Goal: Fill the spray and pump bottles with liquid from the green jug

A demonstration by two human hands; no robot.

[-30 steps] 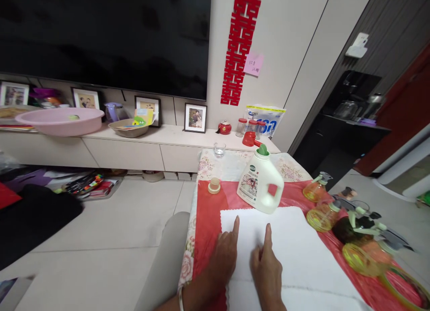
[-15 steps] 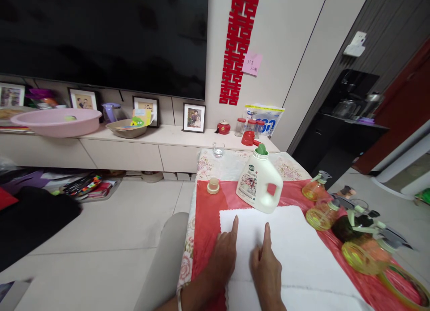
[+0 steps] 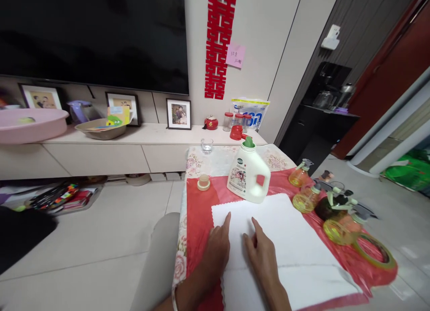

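A white cloth [image 3: 285, 239] with a scalloped edge lies on a red plastic sheet [image 3: 198, 221]. Over its left part is my left hand [image 3: 217, 246], index finger stretched out, other fingers curled, holding nothing. To its right, my right hand [image 3: 262, 248] rests on or just above the cloth, index finger extended and thumb apart, also without anything in it. Beyond both fingertips stands an uncapped cream detergent jug [image 3: 250, 174] with a green spout, upright at the cloth's far edge. Its likely cap, a beige round one [image 3: 203, 182], sits on the red sheet to the left.
Several spray bottles [image 3: 304, 199] line the right side, with a roll of tape [image 3: 374, 250] nearer me. A small glass cup [image 3: 207, 145] stands at the table's far end. Behind is a low cabinet [image 3: 97, 159] bearing photo frames, a pink basin [image 3: 33, 125] and jars.
The view has shifted to the right. My right hand's index finger now leans further left, and its thumb is spread more. Both hands stay over the cloth; the jug stays put.
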